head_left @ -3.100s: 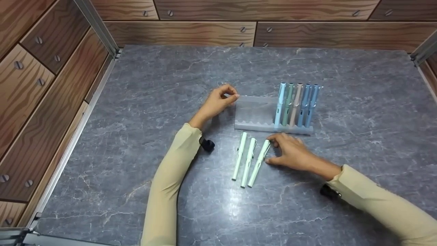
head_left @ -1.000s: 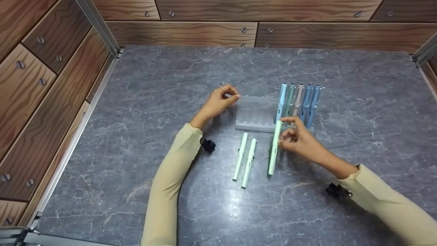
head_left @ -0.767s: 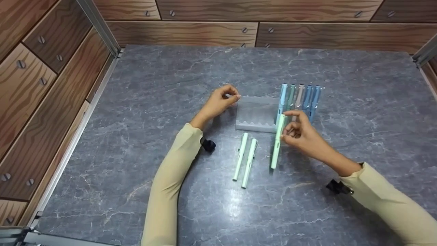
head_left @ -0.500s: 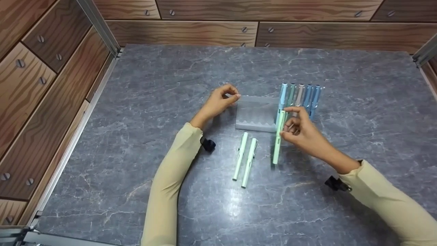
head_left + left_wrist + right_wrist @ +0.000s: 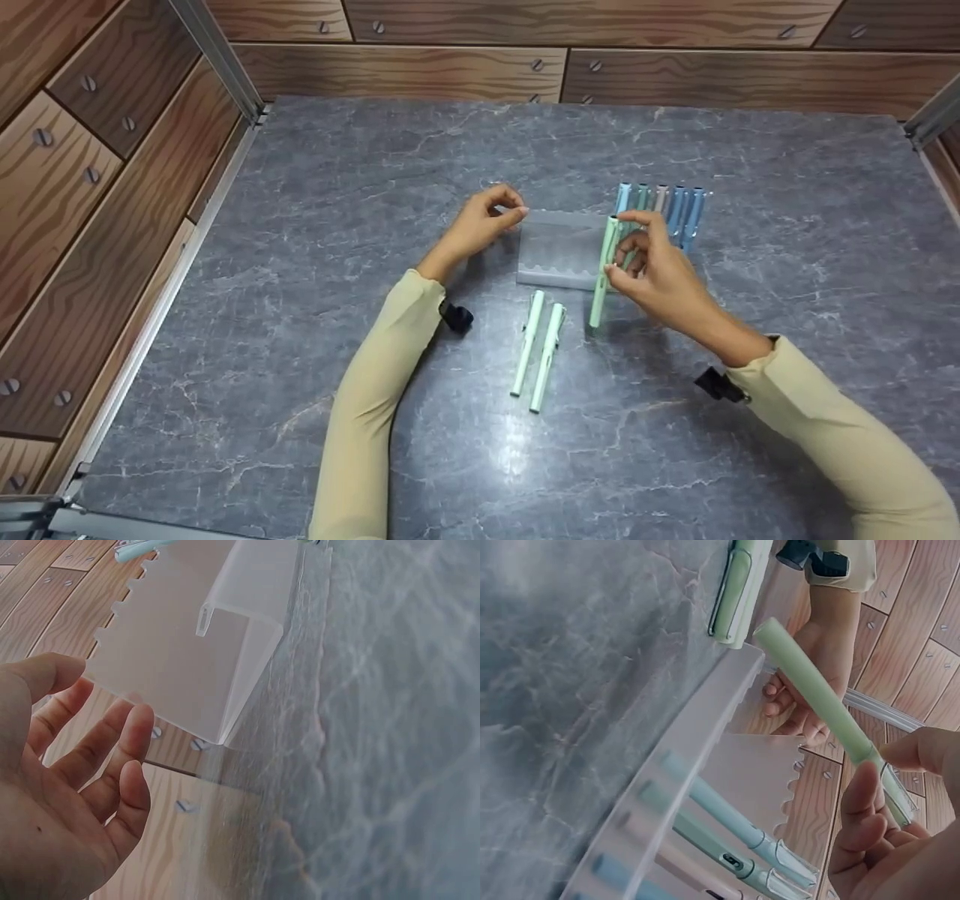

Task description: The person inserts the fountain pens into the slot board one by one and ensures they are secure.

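Observation:
A pale green pen is pinched in my right hand, cap end up and tilted, just in front of the clear pen rack. In the right wrist view, the fingers grip this pen by its clip end; its other end hangs free. My left hand pinches the upper left corner of the rack between thumb and index finger, the other fingers loosely bent in the left wrist view. Two more pale green pens lie on the table before the rack.
Several pens stand in the right part of the rack: a light blue pen, a dark green pen, a brownish pen and blue pens. Notches line the rack's edges. Wood-patterned walls enclose the grey marbled table.
My right hand has taken the rightmost pale green pen off the table and carried it up to the rack, lately farther away and slightly left. My left hand has stayed at the corner.

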### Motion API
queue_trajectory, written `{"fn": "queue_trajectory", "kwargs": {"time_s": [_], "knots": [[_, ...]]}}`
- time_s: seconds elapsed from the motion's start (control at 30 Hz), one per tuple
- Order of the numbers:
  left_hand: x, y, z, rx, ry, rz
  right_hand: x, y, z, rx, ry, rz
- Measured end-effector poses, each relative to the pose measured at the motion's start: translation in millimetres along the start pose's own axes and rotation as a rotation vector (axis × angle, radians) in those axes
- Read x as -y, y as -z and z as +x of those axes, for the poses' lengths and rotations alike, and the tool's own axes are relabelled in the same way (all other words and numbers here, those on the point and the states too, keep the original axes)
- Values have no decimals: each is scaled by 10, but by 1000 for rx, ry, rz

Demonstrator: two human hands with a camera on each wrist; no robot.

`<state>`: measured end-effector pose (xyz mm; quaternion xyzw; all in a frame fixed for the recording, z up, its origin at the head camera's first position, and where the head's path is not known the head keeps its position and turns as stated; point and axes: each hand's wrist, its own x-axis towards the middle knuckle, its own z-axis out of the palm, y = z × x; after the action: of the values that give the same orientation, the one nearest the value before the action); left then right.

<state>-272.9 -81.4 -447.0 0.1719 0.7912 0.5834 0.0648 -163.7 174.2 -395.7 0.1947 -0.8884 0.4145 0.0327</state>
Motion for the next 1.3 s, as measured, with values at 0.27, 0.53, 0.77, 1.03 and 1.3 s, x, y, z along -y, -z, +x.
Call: {"fn": "queue_trajectory", "kwargs": {"time_s": [0.27, 0.53, 0.77, 1.03, 1.3], "knots": [[-10, 3, -8, 9, 12, 18, 1, -31, 101, -95, 53, -87], [-14, 1, -2, 2, 9, 13, 4, -47, 190, -147, 37, -160], [-12, -1, -4, -1, 16, 15, -53, -58, 250, -206, 60, -250], [-13, -10, -6, -7, 29, 18, -94, -77, 286, -242, 66, -288], [-4, 14, -11, 19, 39, 32, -131, -126, 313, -279, 102, -335]]}}
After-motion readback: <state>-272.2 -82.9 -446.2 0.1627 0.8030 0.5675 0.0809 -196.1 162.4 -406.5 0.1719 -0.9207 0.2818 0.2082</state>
